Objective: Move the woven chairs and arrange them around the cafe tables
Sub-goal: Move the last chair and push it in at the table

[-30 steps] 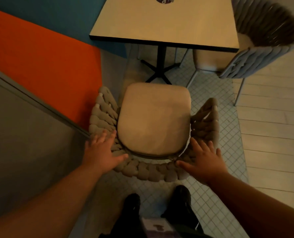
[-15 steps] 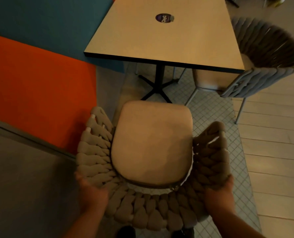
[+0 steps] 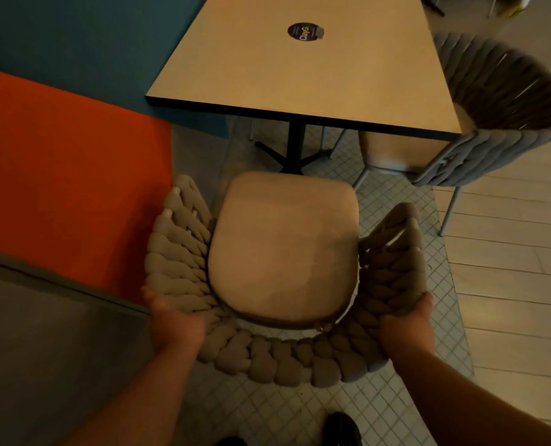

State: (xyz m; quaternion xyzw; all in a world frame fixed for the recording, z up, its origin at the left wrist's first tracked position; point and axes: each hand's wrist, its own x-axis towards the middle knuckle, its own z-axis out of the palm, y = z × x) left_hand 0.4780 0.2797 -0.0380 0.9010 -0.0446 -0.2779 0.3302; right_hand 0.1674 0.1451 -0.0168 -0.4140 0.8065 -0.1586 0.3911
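A beige woven chair [image 3: 283,246] with a padded seat stands right below me, its open front facing the cafe table [image 3: 299,69]. My left hand [image 3: 174,320] grips the braided backrest at its left rear corner. My right hand [image 3: 406,326] grips the backrest at its right rear corner. The fingers of both hands wrap under the weave and are hidden. The seat's front edge lies just short of the table's near edge, in front of the black pedestal base [image 3: 295,149].
A second, grey woven chair [image 3: 493,123] is tucked at the table's right side. An orange and teal wall [image 3: 68,162] runs along the left, close to the chair's left arm. White tiled floor [image 3: 299,410] lies underfoot, with pale planks to the right. My shoes show at the bottom.
My hands went from resting on top of the backrest to gripping its rear corners. The chair now sits closer to me in view, and more of the table top shows.
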